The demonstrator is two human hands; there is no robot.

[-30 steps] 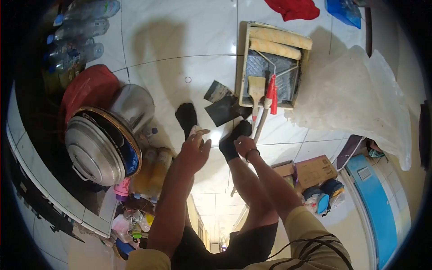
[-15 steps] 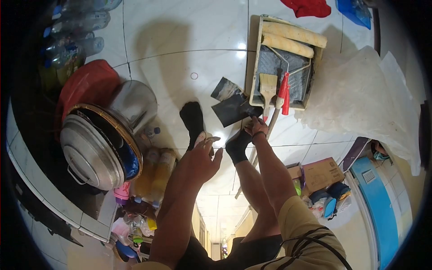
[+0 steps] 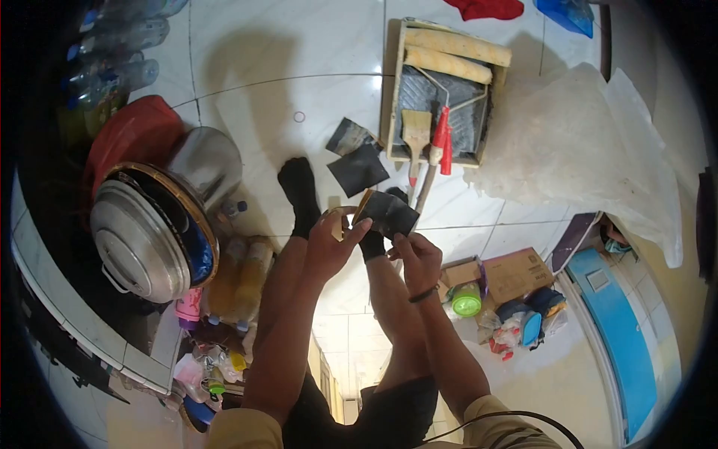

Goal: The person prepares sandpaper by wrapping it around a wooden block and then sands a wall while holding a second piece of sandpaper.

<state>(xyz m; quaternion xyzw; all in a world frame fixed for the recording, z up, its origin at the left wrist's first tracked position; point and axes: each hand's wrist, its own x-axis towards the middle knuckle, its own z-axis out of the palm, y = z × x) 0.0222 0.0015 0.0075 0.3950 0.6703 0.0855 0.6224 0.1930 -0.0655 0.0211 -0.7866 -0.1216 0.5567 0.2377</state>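
A dark sheet of sandpaper [image 3: 392, 215] is held up above my right foot, between both hands. My left hand [image 3: 334, 243] pinches its left edge, thumb in front and fingers partly behind it. At the lower right corner, my right hand [image 3: 419, 266] grips the sheet with closed fingers. Two more pieces lie on the tiles just beyond: a plain black sandpaper sheet [image 3: 359, 170] and a greyish, worn one [image 3: 347, 137] partly beneath it. Beyond them, a flat paintbrush [image 3: 416, 131] rests over the near rim of a paint tray [image 3: 390, 127].
Two roller sleeves [image 3: 458, 48] and a red-handled roller frame [image 3: 444, 138] lie in the tray. To the right is crumpled plastic sheeting [image 3: 553, 135]. A lidded metal pot [image 3: 138, 243] and juice-coloured bottles [image 3: 250, 280] stand left; a cardboard box [image 3: 517, 278] sits right.
My right hand has lifted one sandpaper sheet off the floor and drawn it toward me. My left hand, open before, has closed on its left edge. The view has shifted slightly.
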